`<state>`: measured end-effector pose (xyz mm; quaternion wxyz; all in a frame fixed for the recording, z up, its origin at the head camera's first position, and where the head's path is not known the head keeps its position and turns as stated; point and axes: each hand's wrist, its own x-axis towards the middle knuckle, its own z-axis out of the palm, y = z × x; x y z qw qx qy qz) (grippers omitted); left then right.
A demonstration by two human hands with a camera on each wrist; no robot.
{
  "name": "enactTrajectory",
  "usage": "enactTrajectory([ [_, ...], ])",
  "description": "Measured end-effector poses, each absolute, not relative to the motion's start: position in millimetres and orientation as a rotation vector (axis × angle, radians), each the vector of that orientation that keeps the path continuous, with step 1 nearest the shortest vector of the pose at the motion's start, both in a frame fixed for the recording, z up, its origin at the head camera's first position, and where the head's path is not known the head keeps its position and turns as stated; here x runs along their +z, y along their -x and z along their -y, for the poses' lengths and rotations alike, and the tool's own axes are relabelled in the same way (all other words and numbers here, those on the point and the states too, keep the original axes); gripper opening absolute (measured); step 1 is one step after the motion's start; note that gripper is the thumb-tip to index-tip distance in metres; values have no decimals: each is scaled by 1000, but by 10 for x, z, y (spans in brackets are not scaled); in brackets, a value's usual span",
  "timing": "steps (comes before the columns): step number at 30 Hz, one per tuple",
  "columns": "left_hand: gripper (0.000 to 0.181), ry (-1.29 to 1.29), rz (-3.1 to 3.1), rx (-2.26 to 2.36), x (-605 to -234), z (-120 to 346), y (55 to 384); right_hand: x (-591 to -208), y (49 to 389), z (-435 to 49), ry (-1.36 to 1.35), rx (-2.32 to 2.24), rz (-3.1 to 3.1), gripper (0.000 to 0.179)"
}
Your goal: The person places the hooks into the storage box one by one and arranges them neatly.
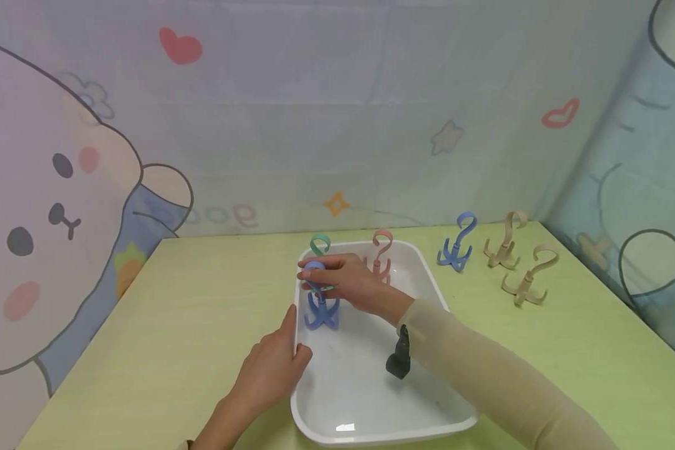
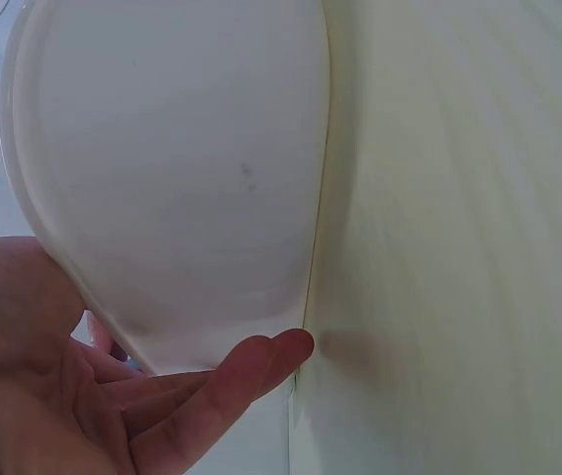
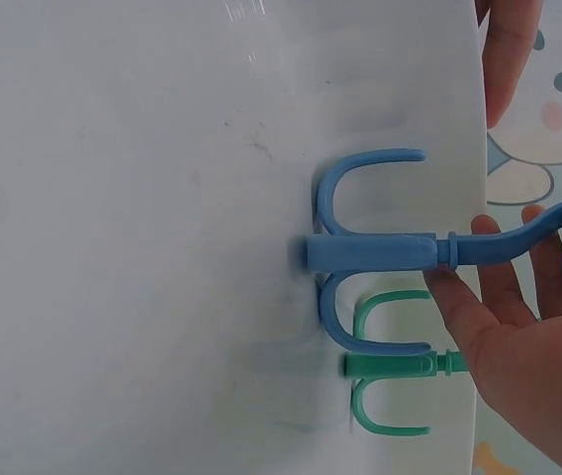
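Head view has a blue hook (image 1: pixel 322 312), the kind with a curled top and four prongs, sitting upright over the far left part of a white tray (image 1: pixel 345 381). Right hand (image 1: pixel 351 281) has the curled top held between thumb and fingers; can't tell if the prongs are actually touching the tray floor. Left hand (image 1: pixel 272 362) is on the tray's left side, thumb over the rim and fingers along the outer wall, so it's basically pinching that edge.

Also in the tray: a green hook (image 3: pixel 390 365) just behind the held one, and a pink hook (image 1: pixel 378 270) farther right. Right hand blocks bits of both, and the beige sleeve (image 1: pixel 484 369) plus a black gadget (image 1: pixel 399 362) at the wrist cover some of the tray's right side.

Off to the right on the pale yellow-green table (image 1: pixel 230 312) there's a second blue hook (image 1: pixel 455 255), then two beige hooks (image 1: pixel 503 253), all well apart from the hands.

Backdrop (image 1: pixel 315 144) is cartoony: big bear, hearts, stars. Some faint lettering low on it, looks like round o's and a pink "g", too washed out to read as a word.
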<state>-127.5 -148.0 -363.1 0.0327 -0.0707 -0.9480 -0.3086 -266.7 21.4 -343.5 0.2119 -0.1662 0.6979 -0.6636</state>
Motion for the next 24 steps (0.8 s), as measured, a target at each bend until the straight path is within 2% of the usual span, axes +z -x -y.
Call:
enactTrajectory([
  [9, 75, 226, 2914, -941, -3629, 1487, 1268, -3397, 2649, -207, 450, -1813, -1930, 50],
  [24, 74, 239, 2880, -909, -3644, 1484, 1270, -3354, 2689, -299, 417, -1852, -1947, 45],
])
